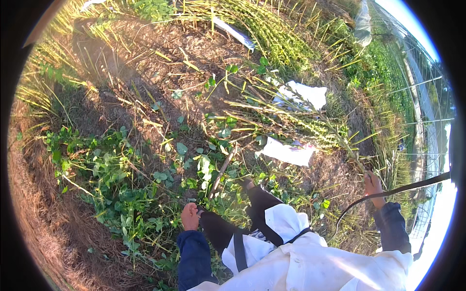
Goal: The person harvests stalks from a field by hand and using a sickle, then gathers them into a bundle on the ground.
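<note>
On the right, my right hand (pixel 372 184) is closed around the lower end of a long cut plant stalk (pixel 340 139). The stalk slants up and leftward from my fist, its pod-lined upper part passing over a pile of cut stalks (pixel 272 112). At the lower middle, my left hand (pixel 190 217) is curled closed beside my dark trouser leg, above low green leaves. Whatever it may hold is hidden. A brown stick (pixel 223 172) lies slanted among the leaves just beyond that hand; whether they touch is unclear.
Two white sheets (pixel 290 153) lie beside the stalk pile. A larger heap of cut stalks (pixel 272 34) is at the far side. Leafy vines (pixel 116 179) cover the ground at left, dry stubble (pixel 36 92) beyond. Netting on a frame (pixel 432 97) runs along the right; a dark strap (pixel 403 188) crosses near my right wrist.
</note>
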Tool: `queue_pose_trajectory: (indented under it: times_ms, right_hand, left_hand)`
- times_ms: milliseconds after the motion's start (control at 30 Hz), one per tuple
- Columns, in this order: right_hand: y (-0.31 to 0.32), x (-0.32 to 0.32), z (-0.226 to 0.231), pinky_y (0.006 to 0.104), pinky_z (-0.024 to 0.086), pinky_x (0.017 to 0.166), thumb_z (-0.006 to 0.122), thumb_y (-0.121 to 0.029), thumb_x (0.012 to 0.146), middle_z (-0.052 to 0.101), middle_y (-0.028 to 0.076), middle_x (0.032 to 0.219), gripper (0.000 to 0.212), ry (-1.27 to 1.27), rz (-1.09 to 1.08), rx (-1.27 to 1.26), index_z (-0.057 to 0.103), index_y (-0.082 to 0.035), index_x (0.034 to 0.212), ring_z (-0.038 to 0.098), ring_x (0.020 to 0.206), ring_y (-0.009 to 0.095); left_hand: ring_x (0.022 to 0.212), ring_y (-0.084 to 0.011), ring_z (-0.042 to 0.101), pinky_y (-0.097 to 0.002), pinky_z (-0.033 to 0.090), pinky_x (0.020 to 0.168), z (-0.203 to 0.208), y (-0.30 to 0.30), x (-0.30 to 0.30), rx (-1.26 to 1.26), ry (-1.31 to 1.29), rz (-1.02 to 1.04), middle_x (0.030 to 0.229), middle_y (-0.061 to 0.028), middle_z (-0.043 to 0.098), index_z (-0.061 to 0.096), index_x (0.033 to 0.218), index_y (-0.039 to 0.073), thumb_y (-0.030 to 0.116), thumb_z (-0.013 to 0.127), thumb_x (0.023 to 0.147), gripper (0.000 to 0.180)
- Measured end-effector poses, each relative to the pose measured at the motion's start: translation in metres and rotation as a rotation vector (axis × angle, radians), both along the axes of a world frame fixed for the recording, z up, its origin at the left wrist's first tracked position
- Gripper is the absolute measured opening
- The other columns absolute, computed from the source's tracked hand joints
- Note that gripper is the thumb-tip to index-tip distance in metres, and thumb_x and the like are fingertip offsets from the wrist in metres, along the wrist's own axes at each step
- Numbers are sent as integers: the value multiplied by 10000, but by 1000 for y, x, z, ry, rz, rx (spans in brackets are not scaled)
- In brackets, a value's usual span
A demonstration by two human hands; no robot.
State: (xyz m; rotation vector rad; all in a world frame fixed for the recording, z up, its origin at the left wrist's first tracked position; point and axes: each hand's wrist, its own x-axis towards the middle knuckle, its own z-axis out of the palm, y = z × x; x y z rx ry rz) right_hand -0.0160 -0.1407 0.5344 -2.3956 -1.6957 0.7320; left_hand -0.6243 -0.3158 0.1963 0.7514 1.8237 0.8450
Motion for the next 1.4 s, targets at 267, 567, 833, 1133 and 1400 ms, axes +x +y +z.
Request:
queue_pose_trajectory:
  times_ms: [267, 567, 833, 1133, 1400]
  right_hand:
    - [-81, 8, -8, 239, 325, 373, 495, -394, 942, 412, -17, 558, 410, 400, -347, -136, 490, -23, 1118, 422, 410, 69]
    - [-116, -19, 21, 257, 300, 347, 438, -363, 967, 361, 10, 466, 395, 802, -461, -380, 508, -32, 762, 420, 352, 135]
    - [-119, 14, -14, 281, 420, 425, 447, -358, 957, 511, 96, 523, 424, 887, -345, -463, 570, 17, 803, 549, 437, 202]
    - [-45, 26, -108, 379, 440, 915, 664, -278, 816, 536, 149, 1246, 574, 265, 550, -177, 456, -53, 1301, 503, 1165, 273]
    - [106, -257, 0, 347, 391, 958, 490, -271, 956, 552, 145, 1215, 398, 846, 864, 127, 491, 3, 1244, 509, 1133, 230]
  left_hand:
    - [782, -114, 615, -240, 491, 625, 77, 195, 84, 22, -309, -156, 907, -32, 633, 585, 1034, 54, 147, 440, 955, 189]
    - [1285, -333, 369, -572, 378, 980, 115, 371, 106, 215, -924, 213, 1361, -205, 393, 275, 1364, 33, 458, 470, 927, 640]
    - [970, -229, 527, -517, 385, 911, 170, 377, 78, 405, -1202, 231, 1012, -28, 539, 496, 1130, 154, 402, 511, 930, 318]
    - [892, -237, 608, -582, 535, 784, 275, 334, 79, 716, -1190, 233, 933, -51, 616, 553, 1026, 119, 219, 567, 914, 151]
    - [871, -203, 616, -473, 584, 705, 321, 264, 142, 803, -935, 214, 892, -52, 589, 503, 953, 83, 147, 556, 920, 89]
